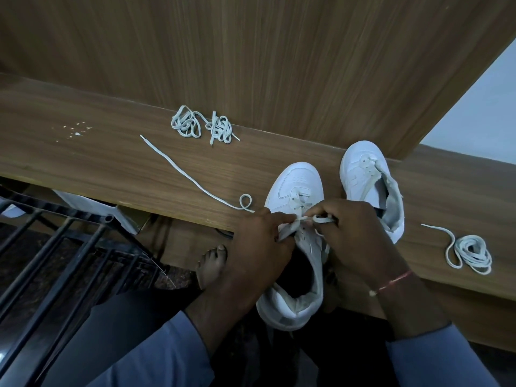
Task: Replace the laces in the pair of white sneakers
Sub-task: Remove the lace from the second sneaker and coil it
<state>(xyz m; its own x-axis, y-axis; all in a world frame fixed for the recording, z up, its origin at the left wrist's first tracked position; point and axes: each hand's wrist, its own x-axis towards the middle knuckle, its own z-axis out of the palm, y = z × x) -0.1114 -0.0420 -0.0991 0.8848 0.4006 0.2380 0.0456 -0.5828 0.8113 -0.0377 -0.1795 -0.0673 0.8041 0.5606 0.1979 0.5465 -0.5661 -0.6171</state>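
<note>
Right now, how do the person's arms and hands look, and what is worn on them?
The left hand and right hand are bare: no gloves. Each arm wears a long grey-blue sleeve, the left sleeve and the right sleeve. A thin reddish thread band circles the right wrist.

The tabletop (111,152) is mid-brown with a fine wood grain running sideways. The panel (251,51) at 12 o'clock is the same brown, its grain running upright. White specks (76,131) dot the tabletop at 10 o'clock. The near sneaker (296,180) and the far sneaker (357,169) are plain white. The lace (181,169), the tangle (201,125) at 11 o'clock and the coil (472,254) at 3 o'clock are off-white, tinged grey. The sleeves (167,358) are grey-blue. A pink-red thread (396,279) rings the right wrist. The frame (55,247) at 8 o'clock is black, and the wall (480,101) at 2 o'clock is pale grey-white.
</note>
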